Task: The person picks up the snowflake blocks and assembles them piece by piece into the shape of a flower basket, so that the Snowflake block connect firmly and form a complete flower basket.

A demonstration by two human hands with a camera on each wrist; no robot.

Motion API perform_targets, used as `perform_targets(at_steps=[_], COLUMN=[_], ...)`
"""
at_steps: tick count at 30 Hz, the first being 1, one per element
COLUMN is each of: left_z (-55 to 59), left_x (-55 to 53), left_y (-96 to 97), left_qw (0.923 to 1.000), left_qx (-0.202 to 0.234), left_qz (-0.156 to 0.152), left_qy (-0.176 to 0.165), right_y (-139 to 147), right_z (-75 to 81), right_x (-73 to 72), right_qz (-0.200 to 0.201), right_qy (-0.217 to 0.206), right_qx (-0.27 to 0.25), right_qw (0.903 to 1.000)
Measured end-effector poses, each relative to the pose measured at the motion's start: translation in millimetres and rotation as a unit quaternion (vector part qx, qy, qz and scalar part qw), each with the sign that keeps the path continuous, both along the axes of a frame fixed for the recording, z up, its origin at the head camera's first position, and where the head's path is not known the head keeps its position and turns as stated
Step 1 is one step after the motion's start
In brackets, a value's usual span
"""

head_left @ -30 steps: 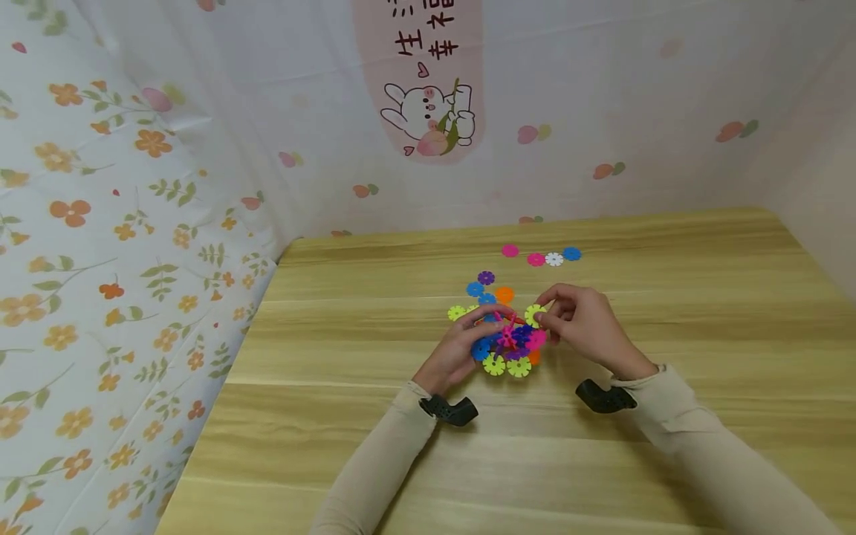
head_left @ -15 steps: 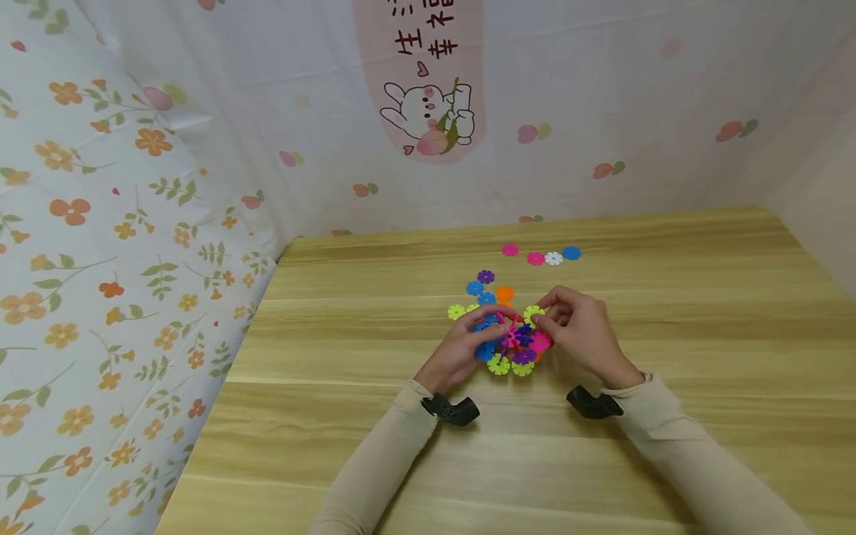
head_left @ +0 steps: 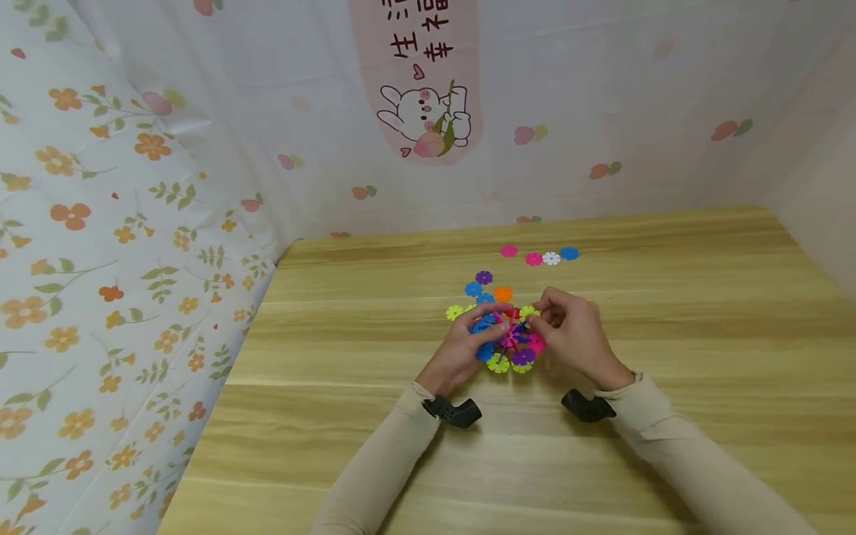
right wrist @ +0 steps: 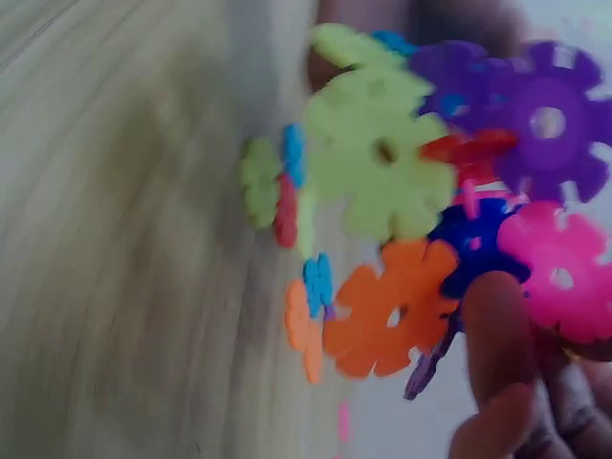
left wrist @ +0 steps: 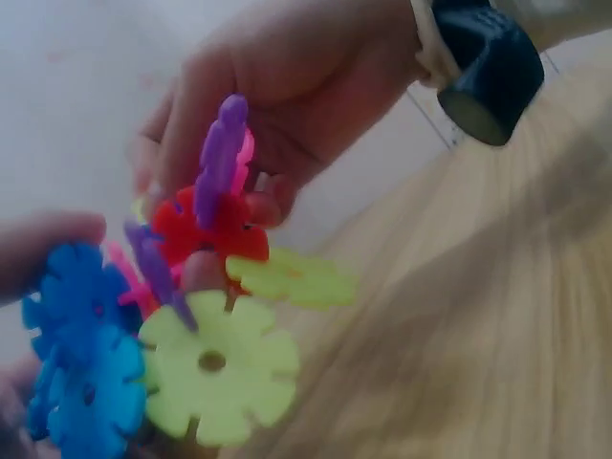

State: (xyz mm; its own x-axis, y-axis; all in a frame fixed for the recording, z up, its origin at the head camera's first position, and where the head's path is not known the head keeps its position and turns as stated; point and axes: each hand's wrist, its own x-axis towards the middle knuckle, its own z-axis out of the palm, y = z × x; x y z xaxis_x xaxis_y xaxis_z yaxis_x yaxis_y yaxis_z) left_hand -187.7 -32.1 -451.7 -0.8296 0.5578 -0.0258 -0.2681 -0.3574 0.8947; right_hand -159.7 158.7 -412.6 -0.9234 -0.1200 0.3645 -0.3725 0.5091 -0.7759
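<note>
Left hand (head_left: 460,348) is gripping the left side of a flower-disc cluster (head_left: 510,338). Right hand (head_left: 576,334) is pinching a yellow disc (head_left: 529,311) at the cluster's far right edge, thumb and finger close together. Cluster is sitting between both hands, over the table (head_left: 521,461); looking roundish, long axis can't be told. Its discs are pointing outward all round; near yellow disc (head_left: 498,363) is facing up toward the head camera. Loose blue disc (head_left: 473,289) and orange disc (head_left: 503,294) are lying just beyond left hand; white disc (head_left: 551,258), farther out beyond right hand.
</note>
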Motion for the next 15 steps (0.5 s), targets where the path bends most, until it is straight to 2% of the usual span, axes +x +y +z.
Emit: perform_targets(at_steps=[4, 7, 10, 15], left_z=[2.5, 2.8, 1.7, -1.5], left_x=[-3.9, -4.6, -2.8, -1.4], left_y=[-6.5, -10.6, -11.8, -10.4], left_qw=[0.9996, 0.9997, 0.9997, 0.9956], left_qx=[-0.021, -0.008, 0.014, 0.010], left_qz=[-0.018, -0.020, 0.003, 0.055], left_qy=[0.005, 0.010, 0.021, 0.075], right_y=[3.6, 6.5, 5.0, -1.2], right_z=[1.2, 1.4, 0.9, 2.8], right_x=[-4.1, -4.1, -2.0, 3.0], right_qz=[0.006, 0.003, 0.004, 0.035], right_qy=[-0.069, -0.091, -0.096, -0.130], right_qx=[-0.044, -0.074, -0.100, -0.131], right_qw=[0.9966, 0.9931, 0.9903, 0.9822])
